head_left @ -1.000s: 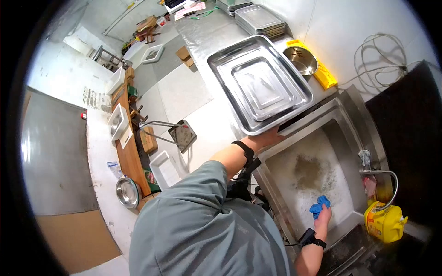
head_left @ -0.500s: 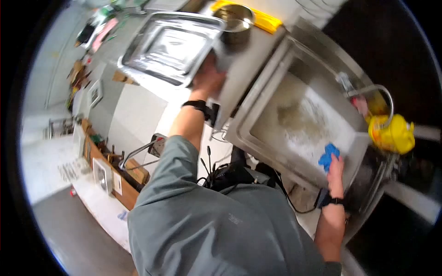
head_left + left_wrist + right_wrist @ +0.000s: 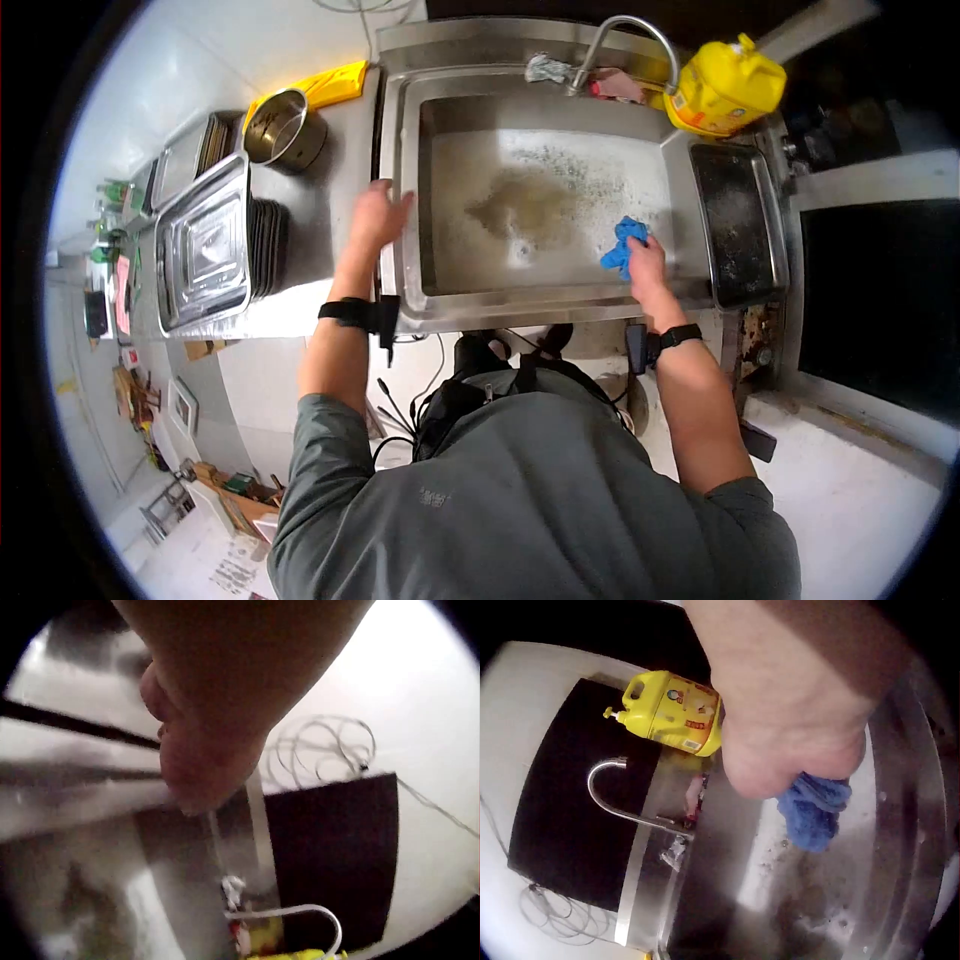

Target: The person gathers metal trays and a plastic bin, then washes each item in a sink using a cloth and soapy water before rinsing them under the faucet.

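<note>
My right hand [image 3: 648,268] grips a crumpled blue cloth [image 3: 627,250] over the right part of the steel sink [image 3: 408,200]. In the right wrist view the cloth [image 3: 810,821] bulges out below the hand. Murky water [image 3: 530,210] with dark specks covers the sink's bottom. My left hand [image 3: 378,218] holds nothing; it hovers by the sink's left rim with its fingers loosely extended. To its left, a shiny rectangular metal tray [image 3: 205,250] lies on top of a stack of trays [image 3: 270,245] on the steel counter.
A metal pot [image 3: 285,132] and a yellow packet [image 3: 335,86] stand at the counter's back. A curved faucet [image 3: 630,22] arches behind the sink beside a yellow jug [image 3: 725,88]. One dark pan [image 3: 740,225] sits right of the basin.
My left hand has let go of the metal tray, now on the counter at left, and moved back toward the sink. The view has turned toward the sink. My right hand still holds the cloth.
</note>
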{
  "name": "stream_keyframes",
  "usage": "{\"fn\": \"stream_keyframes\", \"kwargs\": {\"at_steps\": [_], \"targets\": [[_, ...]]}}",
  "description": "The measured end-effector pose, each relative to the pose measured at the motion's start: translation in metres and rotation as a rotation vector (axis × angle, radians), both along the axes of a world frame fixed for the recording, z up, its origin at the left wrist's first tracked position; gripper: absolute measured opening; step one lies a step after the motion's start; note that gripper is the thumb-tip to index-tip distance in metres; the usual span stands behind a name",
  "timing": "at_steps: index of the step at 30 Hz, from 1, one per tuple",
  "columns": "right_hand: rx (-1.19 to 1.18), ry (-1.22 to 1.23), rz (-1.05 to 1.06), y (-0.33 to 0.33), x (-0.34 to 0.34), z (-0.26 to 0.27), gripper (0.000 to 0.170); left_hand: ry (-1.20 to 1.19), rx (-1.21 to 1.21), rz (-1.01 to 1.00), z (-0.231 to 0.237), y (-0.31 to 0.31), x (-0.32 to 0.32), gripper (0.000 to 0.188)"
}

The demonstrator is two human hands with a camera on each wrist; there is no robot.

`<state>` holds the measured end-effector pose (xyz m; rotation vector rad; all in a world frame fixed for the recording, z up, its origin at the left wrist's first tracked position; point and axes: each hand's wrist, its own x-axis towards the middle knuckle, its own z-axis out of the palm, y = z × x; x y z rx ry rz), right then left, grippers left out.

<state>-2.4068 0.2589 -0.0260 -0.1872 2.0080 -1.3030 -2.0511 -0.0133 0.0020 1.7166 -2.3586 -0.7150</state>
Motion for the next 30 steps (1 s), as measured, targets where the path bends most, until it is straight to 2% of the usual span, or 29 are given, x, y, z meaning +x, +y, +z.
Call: {"fn": "stream_keyframes", "kwargs": {"at_steps": [2,3,4,5,6,7,8,10,12,13,16,17,18,20,22,23,25,28,30], "targets": [[-0.064,-0.075,-0.028,0.006,-0.003,-0.019,0.024,0.176,-0.018,-0.188,0.009,0.028,-0.059,0.053],[-0.08,-0.086,-0.038,0.007,-0.001,-0.019,0.024,0.251,0.053,-0.273,0.018,0.044,-0.092,0.051],[-0.113,-0.124,-0.074,0.015,-0.003,-0.01,0.024,0.292,0.154,-0.353,0.051,0.073,-0.133,0.046],[-0.14,-0.165,-0.112,0.018,-0.003,-0.01,0.025,0.253,0.286,-0.415,0.062,0.088,-0.17,0.044],[-0.215,-0.217,-0.14,0.023,-0.008,-0.024,0.024,0.323,0.306,-0.494,0.062,0.104,-0.202,0.044],[-0.295,-0.285,-0.154,0.031,-0.011,-0.015,0.023,0.393,0.327,-0.572,0.062,0.121,-0.234,0.044],[-0.382,-0.353,-0.168,0.037,-0.014,-0.004,0.024,0.364,0.338,-0.618,0.069,0.137,-0.265,0.044],[-0.482,-0.472,-0.267,0.05,-0.03,-0.017,0.024,0.283,0.371,-0.618,0.075,0.161,-0.313,0.044],[-0.801,-0.675,-0.41,0.062,-0.048,-0.033,0.024,0.199,0.436,-0.582,0.069,0.178,-0.349,0.045],[-0.863,-0.741,-0.427,0.064,-0.058,-0.04,0.035,0.158,0.424,-0.605,0.072,0.185,-0.359,0.047],[-0.964,-0.826,-0.567,0.06,-0.089,-0.036,0.044,0.027,0.346,-0.575,0.072,0.212,-0.365,0.046],[-0.978,-0.919,-0.635,0.055,-0.1,-0.029,0.051,0.042,0.411,-0.581,0.064,0.215,-0.36,0.045],[-1.052,-0.85,-0.498,0.054,-0.112,-0.071,0.059,-0.003,0.395,-0.56,0.057,0.219,-0.351,0.044],[-0.678,-0.872,-0.977,0.035,-0.125,-0.007,0.069,0.024,0.437,-0.518,0.051,0.219,-0.33,0.043],[-0.82,-0.76,-0.912,0.029,-0.135,-0.032,0.074,0.032,0.453,-0.426,0.05,0.214,-0.304,0.043],[-0.483,-0.651,-1.066,0.027,-0.139,-0.013,0.068,0.046,0.485,-0.352,0.053,0.213,-0.292,0.042],[-0.563,-0.716,-1.054,0.029,-0.143,-0.014,0.06,0.055,0.517,-0.264,0.061,0.21,-0.268,0.043],[-0.616,-0.819,-1.039,0.031,-0.148,-0.069,0.053,0.092,0.556,-0.149,0.064,0.204,-0.234,0.043],[-0.661,-0.878,-1.012,0.046,-0.137,-0.075,0.05,0.147,0.575,-0.078,0.058,0.198,-0.212,0.042]]}}
